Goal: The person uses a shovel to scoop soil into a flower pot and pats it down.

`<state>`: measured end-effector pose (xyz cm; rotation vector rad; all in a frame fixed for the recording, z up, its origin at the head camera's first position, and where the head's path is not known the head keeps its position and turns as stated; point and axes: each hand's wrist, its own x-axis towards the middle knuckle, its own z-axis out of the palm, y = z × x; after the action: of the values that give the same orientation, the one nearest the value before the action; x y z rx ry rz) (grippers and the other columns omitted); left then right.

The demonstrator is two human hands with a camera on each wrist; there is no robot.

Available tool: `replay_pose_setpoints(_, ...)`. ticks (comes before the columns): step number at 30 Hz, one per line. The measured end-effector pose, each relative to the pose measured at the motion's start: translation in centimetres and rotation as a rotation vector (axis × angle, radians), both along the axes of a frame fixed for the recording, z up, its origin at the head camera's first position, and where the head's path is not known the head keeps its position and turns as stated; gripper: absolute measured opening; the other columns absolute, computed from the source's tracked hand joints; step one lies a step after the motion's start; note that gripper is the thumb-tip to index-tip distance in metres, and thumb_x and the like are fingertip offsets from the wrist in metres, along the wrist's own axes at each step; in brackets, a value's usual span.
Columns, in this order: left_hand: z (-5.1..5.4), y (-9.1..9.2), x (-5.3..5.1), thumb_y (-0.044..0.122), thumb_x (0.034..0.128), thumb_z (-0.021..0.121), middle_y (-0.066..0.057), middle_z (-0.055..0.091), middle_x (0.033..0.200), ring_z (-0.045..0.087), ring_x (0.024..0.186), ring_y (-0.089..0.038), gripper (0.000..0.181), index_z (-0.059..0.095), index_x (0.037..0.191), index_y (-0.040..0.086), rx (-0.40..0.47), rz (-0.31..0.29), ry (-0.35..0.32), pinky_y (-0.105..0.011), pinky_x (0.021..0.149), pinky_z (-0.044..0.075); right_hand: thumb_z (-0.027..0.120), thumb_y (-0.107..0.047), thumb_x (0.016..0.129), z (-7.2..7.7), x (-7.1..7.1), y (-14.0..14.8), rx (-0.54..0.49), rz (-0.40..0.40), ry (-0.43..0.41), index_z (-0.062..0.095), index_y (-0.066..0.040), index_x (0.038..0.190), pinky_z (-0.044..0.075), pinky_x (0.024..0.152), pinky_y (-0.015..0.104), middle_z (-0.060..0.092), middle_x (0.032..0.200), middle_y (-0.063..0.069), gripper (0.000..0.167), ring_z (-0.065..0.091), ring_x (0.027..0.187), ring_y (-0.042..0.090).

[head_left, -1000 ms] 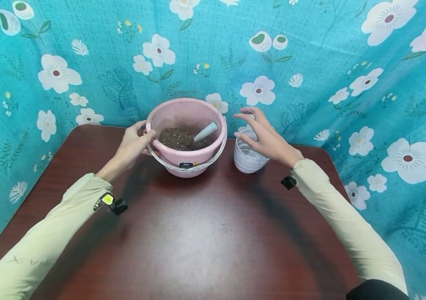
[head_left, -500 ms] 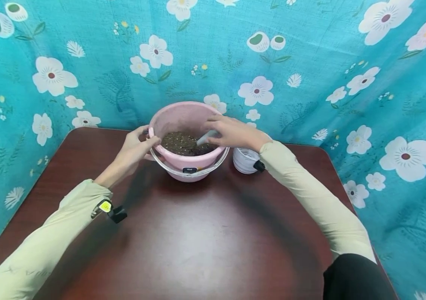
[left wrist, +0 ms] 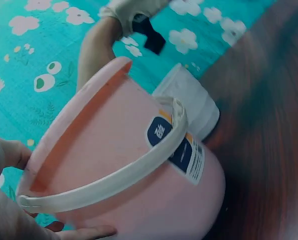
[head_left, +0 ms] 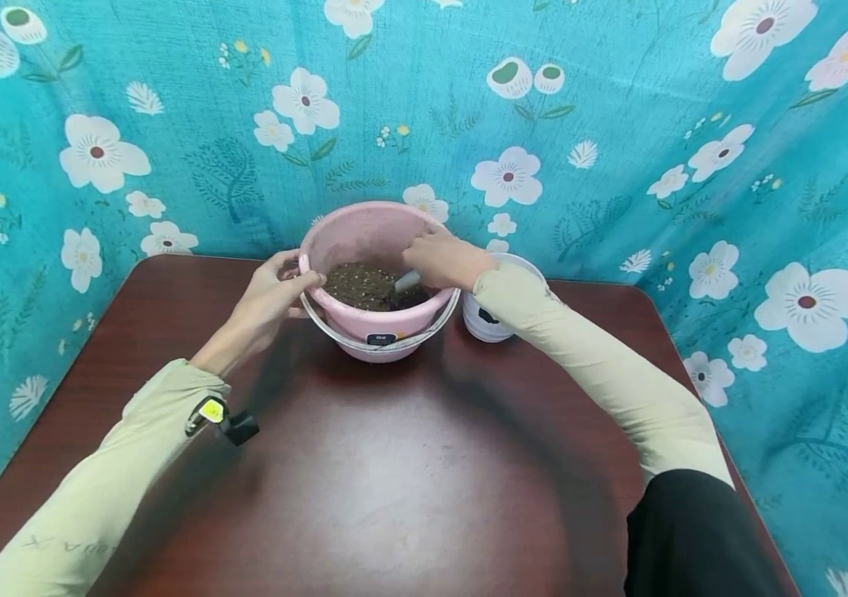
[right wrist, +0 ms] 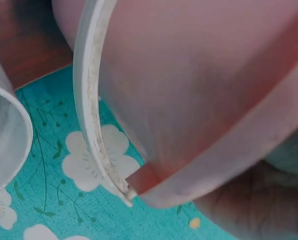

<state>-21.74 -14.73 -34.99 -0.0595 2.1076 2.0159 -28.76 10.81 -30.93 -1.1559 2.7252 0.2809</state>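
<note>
A pink bucket (head_left: 352,315) with a white bail handle (left wrist: 124,180) stands at the back of the table, dark soil (head_left: 359,286) inside. My left hand (head_left: 263,300) holds its left rim, thumb on top and fingers down the outside. Inside the right part of the bucket, my right hand (head_left: 442,259) grips the grey-green handle of a tool (head_left: 407,282). The tool's lower end is hidden in the soil. In the right wrist view the bucket's rim covers much of the right hand (right wrist: 249,205).
Close to the bucket's right side stands a white ridged plastic pot (head_left: 482,322), partly behind my right forearm. The brown table (head_left: 379,464) has rounded back corners. A turquoise flowered curtain (head_left: 394,99) hangs right behind it.
My right hand has come left from above the white pot into the bucket and taken hold of the tool's handle. The left hand has stayed on the bucket's rim.
</note>
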Motion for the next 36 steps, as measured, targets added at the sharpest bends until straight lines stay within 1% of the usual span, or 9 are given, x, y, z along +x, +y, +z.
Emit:
replay_pose_setpoints(4, -0.7, 0.5, -0.3, 0.011, 0.1001, 0.061, -0.007, 0.053, 0.122, 0.063, 0.073, -0.004, 0.069, 0.030, 0.161, 0.002, 0.113, 0.038, -0.023, -0.030, 0.068, 0.065, 0.067, -0.023, 0.103, -0.3, 0.0, -0.6, 0.048, 0.053, 0.025, 0.074, -0.002, 0.102, 0.048, 0.106, 0.049, 0.074, 0.104, 0.016, 0.022, 0.068, 0.105, 0.037)
replay_pose_setpoints(8, -1.1, 0.8, -0.6, 0.013, 0.1006, 0.061, -0.005, 0.053, 0.111, 0.061, 0.066, -0.003, 0.066, 0.034, 0.160, 0.004, 0.145, 0.051, -0.012, -0.029, 0.063, 0.064, 0.063, -0.014, 0.103, -0.7, 0.2, -0.9, 0.089, 0.087, 0.058, 0.075, -0.003, 0.105, 0.052, 0.100, 0.048, 0.075, 0.108, 0.016, 0.017, 0.067, 0.106, 0.037)
replay_pose_setpoints(12, -1.4, 0.8, -0.6, 0.014, 0.1014, 0.061, -0.005, 0.052, 0.108, 0.061, 0.065, -0.003, 0.066, 0.035, 0.161, 0.005, 0.160, 0.054, 0.001, -0.029, 0.064, 0.064, 0.061, -0.012, 0.102, -1.4, 0.0, -1.1, 0.083, 0.096, 0.145, 0.076, -0.005, 0.108, 0.050, 0.100, 0.048, 0.074, 0.112, 0.013, 0.018, 0.064, 0.110, 0.035)
replay_pose_setpoints(17, -1.6, 0.7, -0.5, 0.015, 0.1019, 0.061, -0.004, 0.051, 0.112, 0.062, 0.068, -0.004, 0.066, 0.035, 0.162, 0.006, 0.149, 0.051, 0.012, -0.028, 0.065, 0.064, 0.065, -0.013, 0.100, -2.1, -0.2, -1.2, 0.044, 0.134, 0.258, 0.079, -0.007, 0.105, 0.047, 0.095, 0.047, 0.072, 0.110, 0.014, 0.017, 0.058, 0.109, 0.033)
replay_pose_setpoints(20, -1.6, 0.7, -0.4, 0.015, 0.1019, 0.061, -0.004, 0.050, 0.111, 0.062, 0.068, -0.004, 0.066, 0.035, 0.162, 0.006, 0.147, 0.044, 0.015, -0.027, 0.064, 0.064, 0.065, -0.009, 0.100, -1.9, -0.2, -1.4, 0.067, 0.137, 0.265, 0.080, -0.007, 0.105, 0.047, 0.094, 0.046, 0.071, 0.112, 0.014, 0.016, 0.057, 0.111, 0.033)
replay_pose_setpoints(25, -1.7, 0.6, -0.3, 0.015, 0.1021, 0.060, -0.006, 0.050, 0.108, 0.061, 0.065, -0.003, 0.064, 0.037, 0.161, 0.005, 0.144, 0.053, 0.041, -0.026, 0.063, 0.063, 0.067, -0.008, 0.098, -1.2, -0.4, -1.4, 0.103, 0.110, 0.216, 0.080, -0.006, 0.106, 0.045, 0.096, 0.045, 0.067, 0.116, 0.014, 0.015, 0.055, 0.113, 0.033)
replay_pose_setpoints(29, -2.0, 0.8, -0.3, 0.014, 0.1020, 0.059, -0.006, 0.051, 0.109, 0.061, 0.063, -0.003, 0.063, 0.038, 0.161, 0.006, 0.150, 0.072, 0.047, -0.025, 0.061, 0.063, 0.068, -0.006, 0.097, -0.7, -0.5, -0.8, 0.061, 0.132, 0.204, 0.079, -0.004, 0.105, 0.045, 0.099, 0.045, 0.067, 0.115, 0.016, 0.014, 0.055, 0.112, 0.035)
replay_pose_setpoints(33, -2.1, 0.9, -0.3, 0.016, 0.1019, 0.060, -0.007, 0.051, 0.110, 0.063, 0.063, -0.004, 0.064, 0.038, 0.161, 0.007, 0.151, 0.082, 0.050, -0.024, 0.060, 0.062, 0.074, -0.005, 0.092, -0.4, -0.8, 0.0, 0.002, 0.160, 0.216, 0.078, -0.003, 0.102, 0.041, 0.112, 0.050, 0.067, 0.112, 0.018, 0.010, 0.055, 0.113, 0.038)
replay_pose_setpoints(36, -2.2, 0.9, -0.3, 0.016, 0.1021, 0.060, -0.007, 0.051, 0.111, 0.063, 0.063, -0.004, 0.063, 0.039, 0.161, 0.007, 0.140, 0.091, 0.054, -0.024, 0.060, 0.062, 0.076, -0.005, 0.092, -0.2, -1.0, 0.3, -0.030, 0.149, 0.164, 0.077, -0.001, 0.101, 0.035, 0.118, 0.054, 0.066, 0.113, 0.020, 0.010, 0.054, 0.116, 0.040)
